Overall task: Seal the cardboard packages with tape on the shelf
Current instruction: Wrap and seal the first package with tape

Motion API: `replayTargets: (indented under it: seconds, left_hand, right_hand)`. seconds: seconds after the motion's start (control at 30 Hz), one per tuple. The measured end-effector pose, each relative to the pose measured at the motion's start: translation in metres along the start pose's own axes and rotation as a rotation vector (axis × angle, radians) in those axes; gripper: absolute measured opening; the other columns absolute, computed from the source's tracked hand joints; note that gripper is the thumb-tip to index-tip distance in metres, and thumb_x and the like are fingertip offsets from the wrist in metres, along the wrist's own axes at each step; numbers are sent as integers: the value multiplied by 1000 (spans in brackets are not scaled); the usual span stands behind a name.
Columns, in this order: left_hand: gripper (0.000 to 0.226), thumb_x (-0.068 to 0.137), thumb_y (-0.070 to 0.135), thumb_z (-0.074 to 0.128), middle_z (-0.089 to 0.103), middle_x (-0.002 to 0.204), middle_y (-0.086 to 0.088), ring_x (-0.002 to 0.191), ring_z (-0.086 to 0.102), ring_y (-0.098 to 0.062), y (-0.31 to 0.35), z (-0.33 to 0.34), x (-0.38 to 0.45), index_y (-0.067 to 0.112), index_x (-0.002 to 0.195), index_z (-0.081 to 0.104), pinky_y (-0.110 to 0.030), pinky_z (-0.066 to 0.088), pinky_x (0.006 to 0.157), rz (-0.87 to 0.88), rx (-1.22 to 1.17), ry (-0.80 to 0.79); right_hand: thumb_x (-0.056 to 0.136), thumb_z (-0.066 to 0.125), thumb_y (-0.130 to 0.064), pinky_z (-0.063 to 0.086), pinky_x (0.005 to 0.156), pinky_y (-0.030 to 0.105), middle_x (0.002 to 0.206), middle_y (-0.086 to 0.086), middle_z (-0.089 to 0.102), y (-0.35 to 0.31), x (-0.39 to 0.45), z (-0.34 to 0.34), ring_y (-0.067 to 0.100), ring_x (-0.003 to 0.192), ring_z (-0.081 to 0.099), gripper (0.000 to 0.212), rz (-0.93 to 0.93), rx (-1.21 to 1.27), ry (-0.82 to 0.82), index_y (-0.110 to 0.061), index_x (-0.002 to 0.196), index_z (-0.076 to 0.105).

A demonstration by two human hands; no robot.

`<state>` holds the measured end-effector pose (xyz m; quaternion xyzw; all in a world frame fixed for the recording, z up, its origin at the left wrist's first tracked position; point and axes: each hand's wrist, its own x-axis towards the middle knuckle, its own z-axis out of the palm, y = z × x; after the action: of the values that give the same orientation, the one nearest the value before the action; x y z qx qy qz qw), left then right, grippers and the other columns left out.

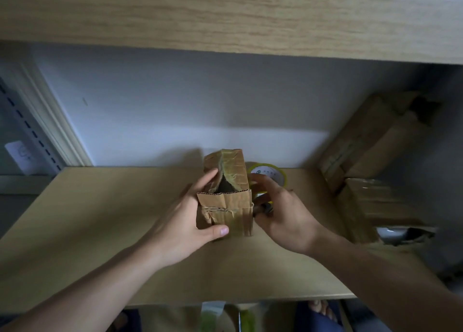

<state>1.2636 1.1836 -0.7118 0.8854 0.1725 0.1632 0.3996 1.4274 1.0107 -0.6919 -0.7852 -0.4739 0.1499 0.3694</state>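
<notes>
On the wooden shelf [100,219], seen from the head camera, a small worn cardboard package [226,194] is stood upright at the middle, its top flaps partly parted so that a dark gap is shown, and it is gripped by the left hand [185,221], with the thumb laid across its near face and the fingers curled round its left side. Just beside the package's right side, a yellow-rimmed tape roll [269,176] is held by the right hand [280,211], whose fingers are curled about it. Further cardboard boxes [370,171] are piled at the shelf's right end, well apart from the hands.
</notes>
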Motion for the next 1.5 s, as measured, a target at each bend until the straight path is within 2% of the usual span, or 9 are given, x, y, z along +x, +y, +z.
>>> replayTargets:
  seconds: [0.23,0.43,0.57,0.67,0.87,1.0,1.23,1.4,1.5]
  left_hand:
    - [88,78,58,79,38,147,33,138,30,17,14,-21,-12,57,149,26,-4,26,106,82,14,-38]
    - [52,93,66,38,55,126,35,122,52,8,15,-29,-8,44,137,54,-14,41,98,98,-72,153]
    - [43,100,50,47,50,143,17,132,51,-7,19,-32,2,41,141,56,-32,47,105,171,-89,70]
    - [40,101,44,49,46,147,10,142,43,-8,21,-30,6,27,134,65,-29,42,111,220,-74,-67]
    - [36,99,49,46,56,118,5,114,59,-16,26,-25,14,22,108,69,-36,50,92,236,-64,10]
    - [33,98,48,47,61,96,1,93,60,-20,28,-25,17,22,98,67,-46,49,81,196,-113,56]
    - [11,97,19,69,68,82,-1,75,59,-5,28,-27,24,11,89,69,-16,45,70,129,-285,73]
    - [15,92,28,72,64,74,-1,69,51,-9,26,-26,29,15,85,72,-21,40,63,68,-329,112]
    - [19,90,34,68,66,80,-14,71,53,-11,24,-27,30,16,86,72,-24,41,66,98,-317,97]
  right_hand:
    - [79,49,-13,55,81,30,120,-15,65,-19,-2,-2,6,111,63,54,-47,298,128,-35,127,58]
    - [95,53,-28,52,86,35,110,-8,64,-33,-7,-4,18,107,61,22,-192,239,223,-30,113,66]
    - [96,60,-29,50,84,26,106,-8,62,-31,-6,1,16,104,62,16,-259,86,211,-27,107,71]
    - [94,64,-29,49,85,25,108,-8,60,-27,-4,0,15,107,62,19,-282,62,149,-26,111,72]
    - [102,48,-45,47,89,30,103,-8,60,-25,0,-8,16,105,58,27,-304,-3,67,-26,107,65]
    - [109,40,-35,44,71,31,84,-8,60,-30,3,-9,15,81,57,29,-254,127,139,-19,95,59]
    - [99,67,-30,47,66,34,76,3,58,-27,18,-11,17,72,53,24,-44,494,112,-8,90,62]
    - [100,64,-17,49,61,25,76,7,57,-26,23,-12,18,70,53,16,50,616,88,-5,89,64]
    - [101,63,-16,53,64,38,75,5,58,-22,25,-11,18,70,55,14,48,564,103,-8,90,63]
